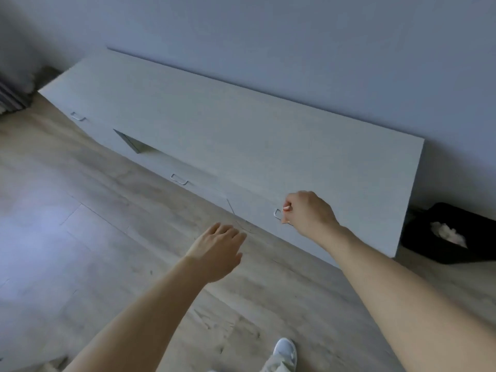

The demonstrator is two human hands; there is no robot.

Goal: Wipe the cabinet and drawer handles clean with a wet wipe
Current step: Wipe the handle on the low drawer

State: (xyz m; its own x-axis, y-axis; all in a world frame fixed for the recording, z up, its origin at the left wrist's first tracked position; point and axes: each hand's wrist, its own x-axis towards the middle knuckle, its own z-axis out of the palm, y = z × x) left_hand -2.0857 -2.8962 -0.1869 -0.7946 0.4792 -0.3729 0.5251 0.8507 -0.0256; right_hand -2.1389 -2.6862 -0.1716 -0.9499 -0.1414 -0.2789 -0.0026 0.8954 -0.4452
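A long low white cabinet (241,135) stands along the wall. Its front carries three metal handles: a left handle (77,116), a middle handle (179,179) and a right handle (277,214). My right hand (311,213) reaches to the right handle, and its curled fingers pinch the handle's right end, hiding that part. Whether a wipe is in those fingers I cannot make out. My left hand (217,251) hovers over the floor in front of the cabinet, fingers relaxed and holding nothing.
A black bin (429,248) with crumpled white material (448,232) sits on the floor past the cabinet's right end. An open niche (137,145) shows in the cabinet front. The floor is wood-look laminate (80,210). My shoe (285,350) is at the bottom edge.
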